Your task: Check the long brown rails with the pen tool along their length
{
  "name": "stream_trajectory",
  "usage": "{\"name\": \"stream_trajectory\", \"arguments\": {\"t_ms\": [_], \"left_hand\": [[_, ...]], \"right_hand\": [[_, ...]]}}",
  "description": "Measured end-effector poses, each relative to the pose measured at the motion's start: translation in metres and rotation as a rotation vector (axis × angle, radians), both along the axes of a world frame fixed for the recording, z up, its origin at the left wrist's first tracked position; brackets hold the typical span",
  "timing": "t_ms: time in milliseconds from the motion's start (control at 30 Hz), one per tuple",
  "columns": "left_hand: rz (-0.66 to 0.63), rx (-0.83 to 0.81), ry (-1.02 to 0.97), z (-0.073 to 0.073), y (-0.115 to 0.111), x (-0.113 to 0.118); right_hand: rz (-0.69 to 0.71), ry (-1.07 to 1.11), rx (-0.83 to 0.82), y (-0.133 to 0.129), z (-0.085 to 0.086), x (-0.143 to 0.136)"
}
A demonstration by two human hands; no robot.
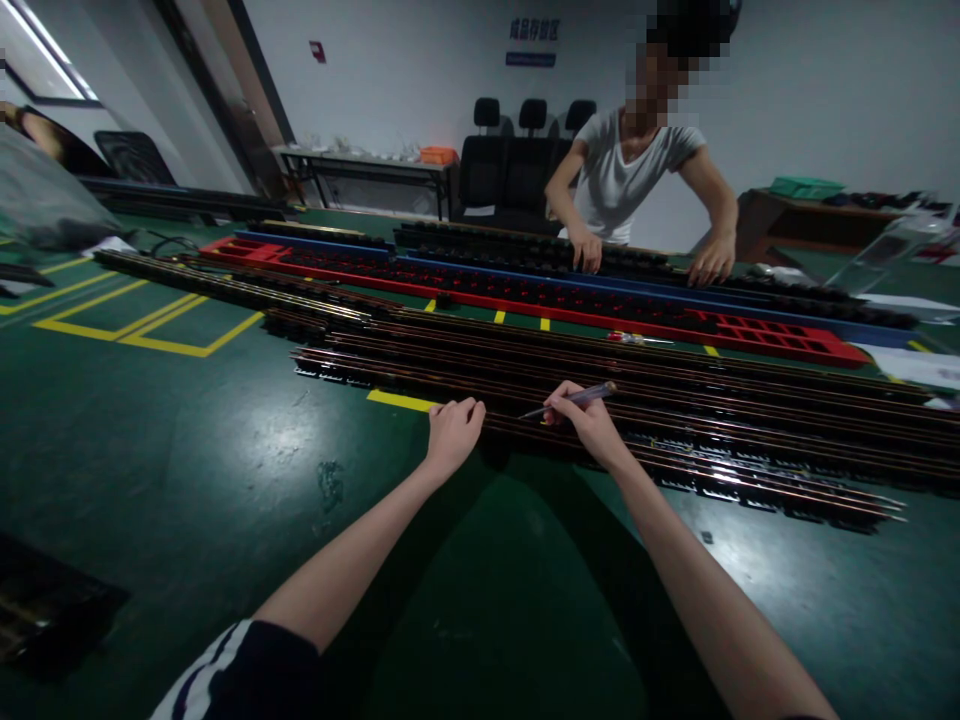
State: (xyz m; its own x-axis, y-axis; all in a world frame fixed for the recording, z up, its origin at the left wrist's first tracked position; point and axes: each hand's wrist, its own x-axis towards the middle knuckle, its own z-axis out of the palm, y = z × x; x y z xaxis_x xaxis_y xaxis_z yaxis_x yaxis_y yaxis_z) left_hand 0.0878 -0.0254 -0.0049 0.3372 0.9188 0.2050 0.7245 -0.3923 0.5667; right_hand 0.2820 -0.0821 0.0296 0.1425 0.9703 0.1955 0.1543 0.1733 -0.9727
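Note:
Long black strips with thin copper-coloured rods [675,400] lie side by side across the green table. My left hand [452,437] is closed on the near edge of the closest strip, its fingers curled over it; the fingertips are partly hidden. A little to the right, my right hand [589,418] is closed around a screwdriver [592,393] with a translucent purplish handle. Its thin shaft slants down to the left, and the tip is at the closest strip, between my hands. Whether it touches a screw is too small to tell.
Beyond the strips are a long red slotted frame [480,297] and a blue rail [517,268]. A second screwdriver [634,340] lies near the red frame. Across the table a co-worker [637,180] has both hands on another black strip. Yellow tape [165,345] marks the tabletop.

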Motion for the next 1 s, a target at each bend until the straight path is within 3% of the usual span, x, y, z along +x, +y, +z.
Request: {"name": "stream_trajectory", "arguments": {"t_ms": [233, 433, 733, 1000], "left_hand": [[0.007, 0.011, -0.007, 0.001, -0.002, 0.0], [0.006, 0.191, 0.028, 0.003, -0.007, 0.002], [-0.304, 0.395, 0.142, 0.004, -0.015, 0.003], [-0.387, 0.372, 0.171, 0.005, -0.016, 0.003]], "right_hand": [[-0.039, 0.043, 0.037, -0.001, -0.002, 0.003], [-0.077, 0.085, 0.061, -0.001, -0.004, 0.003], [-0.084, 0.133, 0.07, 0.001, -0.007, 0.006], [-0.083, 0.187, 0.084, 0.001, -0.009, 0.006]]}}
